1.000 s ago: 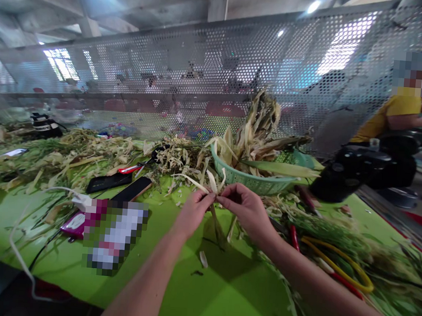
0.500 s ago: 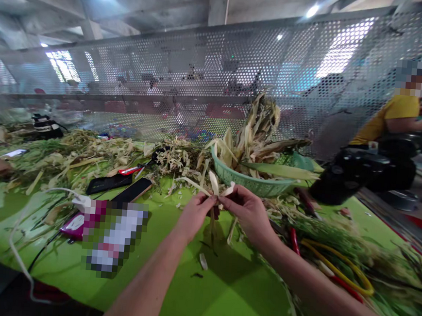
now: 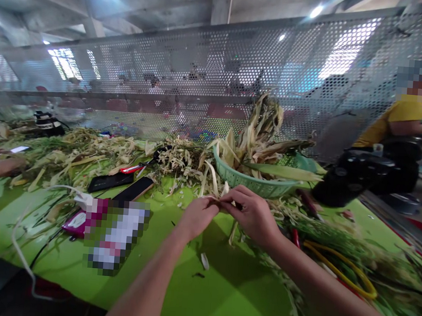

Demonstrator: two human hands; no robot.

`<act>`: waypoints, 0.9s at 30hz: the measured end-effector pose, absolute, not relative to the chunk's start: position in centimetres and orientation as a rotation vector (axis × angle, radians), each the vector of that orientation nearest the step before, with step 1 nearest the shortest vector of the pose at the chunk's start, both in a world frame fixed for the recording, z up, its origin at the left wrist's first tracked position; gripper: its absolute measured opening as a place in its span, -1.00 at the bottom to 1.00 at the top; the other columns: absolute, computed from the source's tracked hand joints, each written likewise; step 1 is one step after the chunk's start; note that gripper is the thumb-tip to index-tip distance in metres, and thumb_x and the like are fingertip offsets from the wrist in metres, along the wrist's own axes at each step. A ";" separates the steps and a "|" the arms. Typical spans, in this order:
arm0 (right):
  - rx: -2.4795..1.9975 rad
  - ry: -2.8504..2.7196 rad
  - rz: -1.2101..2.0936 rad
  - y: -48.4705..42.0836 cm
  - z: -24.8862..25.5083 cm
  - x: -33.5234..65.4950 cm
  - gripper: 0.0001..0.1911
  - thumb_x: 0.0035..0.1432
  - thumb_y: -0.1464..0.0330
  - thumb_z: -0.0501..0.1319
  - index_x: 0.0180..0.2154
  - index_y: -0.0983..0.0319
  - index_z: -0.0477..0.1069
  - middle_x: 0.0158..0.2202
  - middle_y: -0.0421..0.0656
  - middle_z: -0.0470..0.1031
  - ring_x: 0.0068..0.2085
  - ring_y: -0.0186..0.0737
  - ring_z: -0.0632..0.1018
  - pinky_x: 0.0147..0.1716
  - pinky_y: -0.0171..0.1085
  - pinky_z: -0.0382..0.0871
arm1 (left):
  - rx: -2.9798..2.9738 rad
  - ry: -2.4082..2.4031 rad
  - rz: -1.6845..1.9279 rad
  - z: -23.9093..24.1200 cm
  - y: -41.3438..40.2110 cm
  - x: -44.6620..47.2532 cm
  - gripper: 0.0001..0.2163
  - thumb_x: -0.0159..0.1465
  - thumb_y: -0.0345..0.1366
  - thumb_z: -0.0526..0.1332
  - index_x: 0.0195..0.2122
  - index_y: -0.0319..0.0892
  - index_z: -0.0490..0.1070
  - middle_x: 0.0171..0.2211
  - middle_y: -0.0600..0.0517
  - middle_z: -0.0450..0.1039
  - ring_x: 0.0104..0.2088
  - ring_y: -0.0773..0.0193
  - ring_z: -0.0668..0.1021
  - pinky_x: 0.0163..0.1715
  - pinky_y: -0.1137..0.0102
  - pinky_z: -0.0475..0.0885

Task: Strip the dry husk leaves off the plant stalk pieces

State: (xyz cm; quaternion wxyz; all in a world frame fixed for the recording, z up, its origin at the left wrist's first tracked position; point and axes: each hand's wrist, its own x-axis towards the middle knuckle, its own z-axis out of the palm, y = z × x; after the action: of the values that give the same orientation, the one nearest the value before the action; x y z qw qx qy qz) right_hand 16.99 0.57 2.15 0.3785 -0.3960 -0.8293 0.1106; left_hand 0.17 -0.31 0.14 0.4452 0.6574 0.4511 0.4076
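Note:
My left hand [image 3: 199, 215] and my right hand [image 3: 248, 210] meet above the green table, their fingertips pinched together. Between them they hold pale strips of corn husk [image 3: 212, 177], whose ends stick up past the fingers. The spot where the fingers grip is partly hidden. Just behind my hands stands a light green plastic basket [image 3: 253, 180] heaped with dry corn husks [image 3: 262, 128]. A small white scrap [image 3: 205, 261] lies on the table in front of them.
Husk scraps [image 3: 102, 152] cover the table's back left. To the left lie a phone [image 3: 133, 192], a purple packet [image 3: 78, 221] and a white cable [image 3: 17, 245]. Yellow-handled scissors [image 3: 348, 268] lie among green stalks at right. Another person's hand [image 3: 8, 165] reaches in at left; a person in yellow [image 3: 404, 115] sits right.
My fingers have closed in further over the husk strips, and the left hand has turned so less of the strips shows. At far left, more of another person's hands has come into view.

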 end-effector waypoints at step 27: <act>-0.870 -1.666 1.337 0.6 3.3 16.4 -0.69 0.00 0.15 0.33 -0.35 0.27 0.48 -0.45 -0.19 0.44 -0.43 -0.33 0.40 -0.38 -0.31 0.32 | 1.452 1.119 0.889 -0.9 0.4 0.0 -0.68 0.16 -0.07 0.15 -0.30 -0.23 0.51 -0.42 0.02 0.45 -0.44 0.35 0.35 -0.37 0.43 0.23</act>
State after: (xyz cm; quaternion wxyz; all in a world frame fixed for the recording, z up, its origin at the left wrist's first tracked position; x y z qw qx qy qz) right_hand 16.41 0.61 3.25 0.4057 -0.3447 -0.6602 0.5298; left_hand -0.04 0.37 -0.85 0.5247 0.6067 0.4676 0.3715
